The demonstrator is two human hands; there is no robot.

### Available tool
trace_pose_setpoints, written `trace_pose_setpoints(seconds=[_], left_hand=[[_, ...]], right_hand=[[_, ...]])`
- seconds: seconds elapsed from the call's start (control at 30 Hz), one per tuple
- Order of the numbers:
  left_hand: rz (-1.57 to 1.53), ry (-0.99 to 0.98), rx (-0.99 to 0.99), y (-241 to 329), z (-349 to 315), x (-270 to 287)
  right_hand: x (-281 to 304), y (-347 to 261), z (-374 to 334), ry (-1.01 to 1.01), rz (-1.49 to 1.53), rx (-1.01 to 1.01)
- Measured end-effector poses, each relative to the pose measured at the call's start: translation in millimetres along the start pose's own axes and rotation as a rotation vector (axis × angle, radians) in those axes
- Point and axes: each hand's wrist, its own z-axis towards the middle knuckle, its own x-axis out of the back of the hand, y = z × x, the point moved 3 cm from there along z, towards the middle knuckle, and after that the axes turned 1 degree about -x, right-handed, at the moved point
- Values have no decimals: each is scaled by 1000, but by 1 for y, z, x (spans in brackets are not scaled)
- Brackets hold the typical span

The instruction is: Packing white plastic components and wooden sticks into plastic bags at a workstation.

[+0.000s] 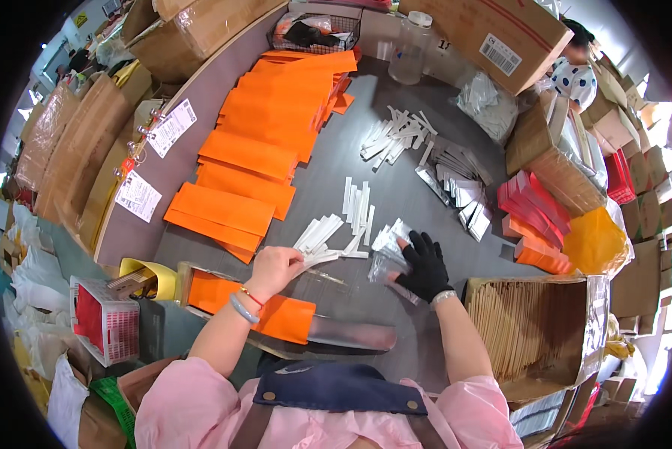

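Observation:
My left hand [274, 271] is closed in a pinch on a white strip at the near edge of a small fanned pile of white strips [318, 233]. A bangle and a red cord circle that wrist. My right hand [427, 271], in a black glove with bare thumb and fingertip, lies with fingers spread over clear, silvery plastic packets [386, 243]. More white strips [359, 209] lie just beyond, between the two hands. Farther back is a loose heap of white strips [397, 137], with silvery packets [464, 191] fanned out to its right.
Overlapping orange envelopes [257, 142] cover the table's left side. Close to me lie an orange envelope [287, 318] and a clear sleeve [354, 334]. On the right stand a carton of brown envelopes [527, 329] and red envelopes [534, 206]. A clear jar [411, 51] stands at the back.

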Motion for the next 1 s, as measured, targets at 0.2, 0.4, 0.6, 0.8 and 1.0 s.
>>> trace_pose_setpoints(seconds=[0.2,0.4,0.6,0.8,1.0], left_hand=[[38,46,-20,1,-4,-5],[66,98,-152,43,-8,-4],[-256,-167,-158,80,17,-35],[-316,-284,-227,102,28,-63],[-230,-413,-203,103,29,-63]], right_hand=[[12,-31,-51,-24,49,83],[59,-23,-135,455,326,-184],[51,55,-271,756,218,-751],[29,79,-316,534,-2,-1029],[31,81,-307,560,108,-1027]])
